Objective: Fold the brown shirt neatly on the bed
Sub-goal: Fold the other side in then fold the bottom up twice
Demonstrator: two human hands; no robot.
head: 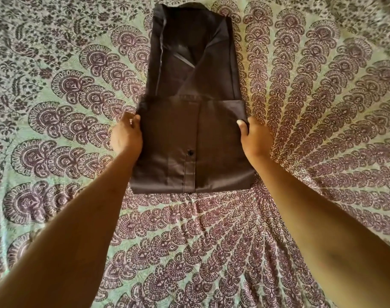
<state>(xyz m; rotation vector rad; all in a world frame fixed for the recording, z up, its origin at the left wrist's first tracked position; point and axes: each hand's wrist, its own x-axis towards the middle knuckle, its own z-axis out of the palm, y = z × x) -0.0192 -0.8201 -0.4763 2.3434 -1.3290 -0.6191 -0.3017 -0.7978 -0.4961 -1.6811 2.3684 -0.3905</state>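
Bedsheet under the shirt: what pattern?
The bedsheet is pale green with a purple paisley mandala print; head view.

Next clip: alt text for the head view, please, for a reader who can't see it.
The left hand and right hand grip the side edges of a brown shirt, where its near part is folded up over the body. It lies on a patterned bedsheet, sides folded in, collar at the far end.

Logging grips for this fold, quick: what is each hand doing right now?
Left hand: grips the left edge of the brown shirt.
Right hand: grips the shirt's right edge, thumb on top.
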